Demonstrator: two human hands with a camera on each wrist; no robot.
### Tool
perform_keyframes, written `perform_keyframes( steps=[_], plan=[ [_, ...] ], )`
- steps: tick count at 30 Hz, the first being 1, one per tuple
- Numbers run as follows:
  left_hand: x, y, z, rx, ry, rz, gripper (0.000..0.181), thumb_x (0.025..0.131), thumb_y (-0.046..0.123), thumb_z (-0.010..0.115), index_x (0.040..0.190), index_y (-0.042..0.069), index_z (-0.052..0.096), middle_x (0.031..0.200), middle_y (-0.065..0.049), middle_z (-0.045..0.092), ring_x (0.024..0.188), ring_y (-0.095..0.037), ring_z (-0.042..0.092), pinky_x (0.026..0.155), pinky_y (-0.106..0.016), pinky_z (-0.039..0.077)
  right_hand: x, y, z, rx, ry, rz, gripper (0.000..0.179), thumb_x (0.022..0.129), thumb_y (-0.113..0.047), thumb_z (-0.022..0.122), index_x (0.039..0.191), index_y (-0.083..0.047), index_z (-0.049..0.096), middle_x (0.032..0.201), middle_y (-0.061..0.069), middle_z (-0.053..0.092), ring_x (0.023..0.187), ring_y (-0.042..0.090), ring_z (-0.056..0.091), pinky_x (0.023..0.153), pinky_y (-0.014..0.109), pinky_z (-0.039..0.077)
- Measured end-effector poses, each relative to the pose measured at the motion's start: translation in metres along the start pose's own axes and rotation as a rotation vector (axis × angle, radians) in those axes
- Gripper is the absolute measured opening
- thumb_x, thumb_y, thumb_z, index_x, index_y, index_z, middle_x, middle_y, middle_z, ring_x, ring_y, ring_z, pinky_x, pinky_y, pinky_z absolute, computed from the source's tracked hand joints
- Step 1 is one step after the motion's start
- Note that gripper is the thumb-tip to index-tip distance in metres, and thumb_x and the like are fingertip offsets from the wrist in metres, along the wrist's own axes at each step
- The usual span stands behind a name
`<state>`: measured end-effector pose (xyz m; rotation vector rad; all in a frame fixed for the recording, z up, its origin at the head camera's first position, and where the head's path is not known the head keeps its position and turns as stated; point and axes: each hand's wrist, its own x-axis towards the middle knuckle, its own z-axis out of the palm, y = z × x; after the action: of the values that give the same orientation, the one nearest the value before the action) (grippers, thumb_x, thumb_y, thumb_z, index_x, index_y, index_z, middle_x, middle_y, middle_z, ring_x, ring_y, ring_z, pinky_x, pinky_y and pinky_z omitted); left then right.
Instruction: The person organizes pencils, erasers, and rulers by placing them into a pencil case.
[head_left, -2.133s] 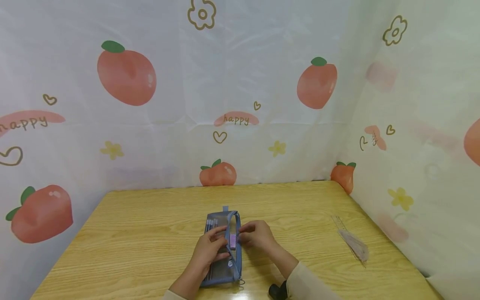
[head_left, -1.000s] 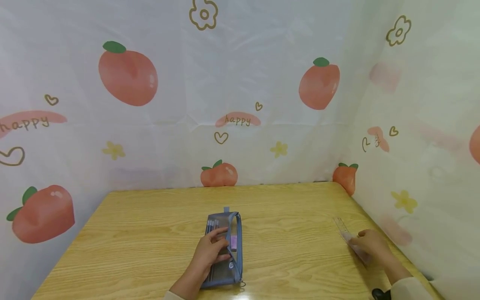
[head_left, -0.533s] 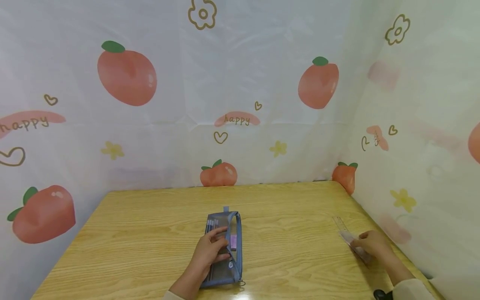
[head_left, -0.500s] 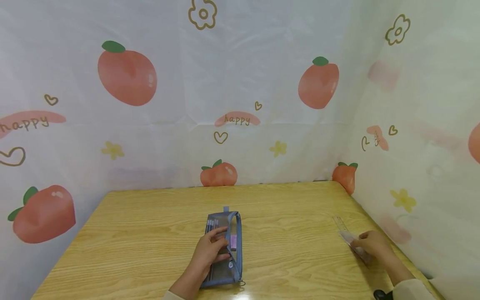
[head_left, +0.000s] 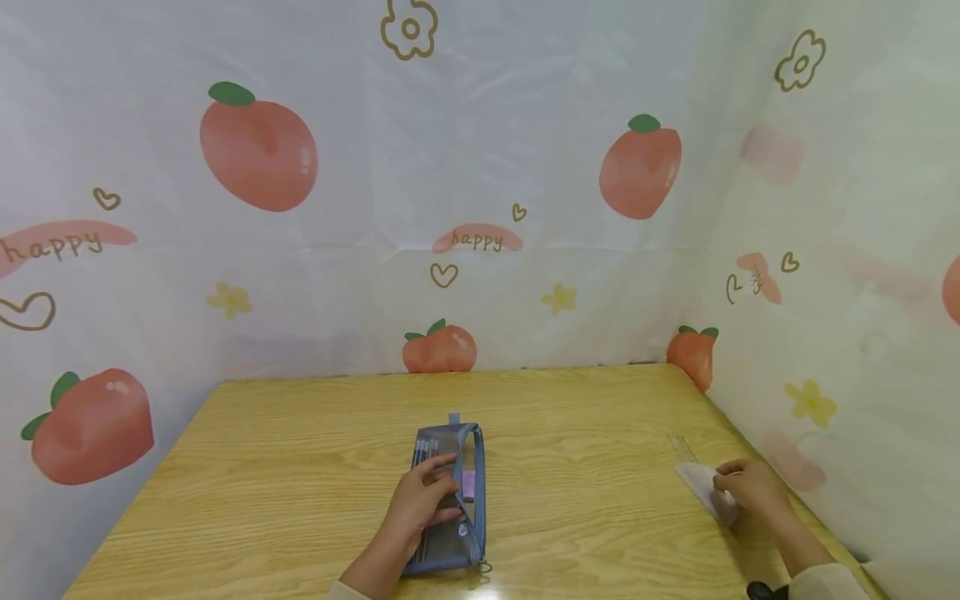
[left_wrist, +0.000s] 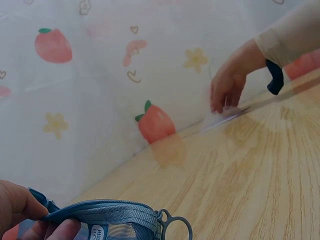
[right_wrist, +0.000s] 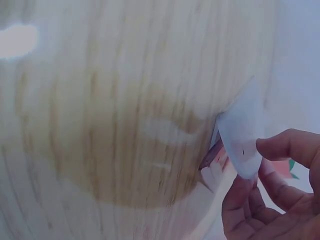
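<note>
A blue-grey mesh pencil case (head_left: 442,550) lies unzipped on the table, with several pens or pencils (head_left: 424,450) showing through the mesh and a small purple block (head_left: 468,485) in its opening. My left hand (head_left: 420,500) lies over the case; in the left wrist view its thumb and fingers pinch the fabric edge (left_wrist: 112,212) of the opening. Far to the right, my right hand (head_left: 753,492) pinches a clear half-round protractor (right_wrist: 240,130) between thumb and fingers, tilted up from the table. A clear ruler (head_left: 684,448) sticks out beyond the protractor.
The wood-grain table (head_left: 300,467) meets a white printed cloth (head_left: 337,292) at the back and on the right, close to my right hand. A ring-shaped zip pull (left_wrist: 177,227) hangs at the near end of the case. A dark band (head_left: 761,590) is at my right wrist.
My right hand has left the pencil case opening, moved to the right and taken hold of the protractor, whose face is now tilted up. My left hand has stayed on the case.
</note>
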<state>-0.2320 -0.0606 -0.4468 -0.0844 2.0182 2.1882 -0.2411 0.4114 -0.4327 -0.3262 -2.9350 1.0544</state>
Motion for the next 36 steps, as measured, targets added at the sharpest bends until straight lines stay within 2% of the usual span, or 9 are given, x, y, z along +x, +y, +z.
perform_keyframes(
  steps=[2, 5, 9, 14, 20, 23, 28, 36],
  plan=[
    [0.0, 0.0, 0.0, -0.002, -0.001, 0.0, 0.049, 0.079, 0.002, 0.056, 0.127, -0.001, 0.047, 0.112, -0.022, 0.052, 0.077, -0.02, 0.06, 0.061, -0.035, 0.056, 0.0, -0.001, 0.0, 0.037, -0.006, 0.012, 0.035, 0.079, -0.016, 0.058, 0.098, 0.013, 0.058, 0.085, 0.012, 0.061, 0.071, 0.02, 0.053, 0.056, 0.031, 0.047],
    [0.0, 0.0, 0.0, -0.003, -0.002, -0.003, 0.05, 0.079, 0.001, 0.056, 0.128, -0.001, 0.046, 0.112, -0.022, 0.052, 0.08, -0.021, 0.059, 0.061, -0.035, 0.056, 0.0, -0.002, 0.0, 0.085, -0.014, 0.037, 0.034, 0.08, -0.017, 0.056, 0.097, 0.012, 0.059, 0.078, 0.008, 0.06, 0.066, 0.018, 0.052, 0.054, 0.03, 0.047],
    [0.0, 0.0, 0.0, -0.002, 0.001, -0.008, 0.05, 0.079, 0.001, 0.056, 0.128, -0.001, 0.046, 0.112, -0.022, 0.052, 0.081, -0.021, 0.059, 0.062, -0.035, 0.056, 0.003, -0.001, 0.001, 0.242, -0.061, 0.07, 0.034, 0.084, -0.014, 0.053, 0.101, 0.016, 0.054, 0.072, 0.001, 0.056, 0.064, 0.014, 0.052, 0.056, 0.029, 0.051],
    [0.0, -0.001, 0.0, 0.003, 0.003, -0.013, 0.049, 0.08, 0.001, 0.056, 0.128, 0.0, 0.046, 0.113, -0.022, 0.052, 0.081, -0.021, 0.059, 0.062, -0.036, 0.056, 0.004, -0.003, 0.001, 0.419, -0.156, 0.102, 0.039, 0.089, -0.013, 0.052, 0.109, 0.021, 0.047, 0.078, 0.0, 0.06, 0.068, 0.012, 0.057, 0.061, 0.03, 0.054],
    [0.0, 0.0, 0.0, 0.001, -0.003, -0.001, 0.048, 0.081, 0.003, 0.055, 0.128, 0.0, 0.047, 0.113, -0.019, 0.053, 0.081, -0.019, 0.057, 0.063, -0.036, 0.056, 0.001, -0.008, 0.005, 0.52, -0.215, 0.104, 0.04, 0.086, -0.006, 0.054, 0.113, 0.022, 0.043, 0.079, 0.003, 0.059, 0.067, 0.014, 0.058, 0.062, 0.028, 0.054],
    [0.0, 0.0, 0.0, 0.005, -0.002, 0.004, 0.047, 0.081, 0.004, 0.054, 0.128, 0.0, 0.047, 0.112, -0.019, 0.053, 0.081, -0.017, 0.056, 0.062, -0.035, 0.056, 0.002, -0.009, 0.01, 0.614, -0.254, 0.101, 0.033, 0.087, -0.007, 0.053, 0.108, 0.018, 0.048, 0.078, 0.004, 0.058, 0.066, 0.013, 0.059, 0.062, 0.027, 0.054],
    [0.0, 0.0, 0.001, 0.004, -0.002, 0.008, 0.047, 0.081, 0.003, 0.055, 0.127, 0.0, 0.047, 0.112, -0.019, 0.053, 0.08, -0.017, 0.056, 0.062, -0.035, 0.056, 0.001, -0.01, 0.017, 0.758, -0.379, 0.058, 0.024, 0.09, -0.007, 0.048, 0.106, 0.011, 0.052, 0.083, 0.005, 0.059, 0.073, 0.014, 0.059, 0.067, 0.027, 0.054],
    [0.0, 0.0, 0.0, 0.003, -0.005, 0.005, 0.047, 0.081, 0.003, 0.055, 0.127, -0.001, 0.047, 0.112, -0.019, 0.053, 0.08, -0.018, 0.057, 0.062, -0.035, 0.056, 0.002, -0.018, 0.036, 0.888, -0.471, 0.019, 0.018, 0.091, -0.007, 0.046, 0.104, -0.001, 0.057, 0.09, 0.004, 0.061, 0.083, 0.016, 0.06, 0.073, 0.03, 0.053]
  ],
)
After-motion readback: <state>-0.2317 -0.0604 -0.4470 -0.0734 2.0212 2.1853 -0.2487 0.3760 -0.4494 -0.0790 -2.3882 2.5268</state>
